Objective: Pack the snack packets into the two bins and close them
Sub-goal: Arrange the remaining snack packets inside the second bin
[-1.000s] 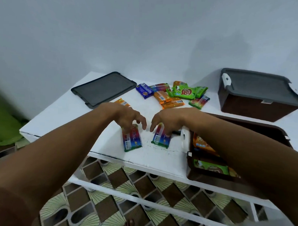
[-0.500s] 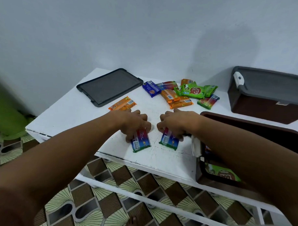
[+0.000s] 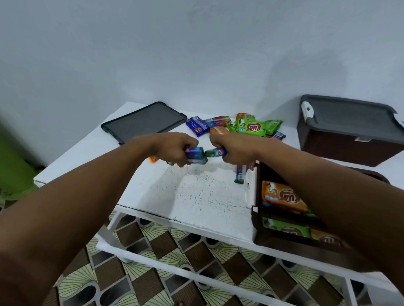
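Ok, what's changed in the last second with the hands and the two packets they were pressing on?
Both hands curled round their packets and raised them off the table: the left hand grips a blue packet, the right hand grips a second packet. Unchanged: the open bin with packets inside, the closed bin, the loose lid and the pile of packets at the back.

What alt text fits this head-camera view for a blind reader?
The left hand and right hand each grip a snack packet over a white table. Beside them: an open bin, loose packets, a grey lid, a closed bin.
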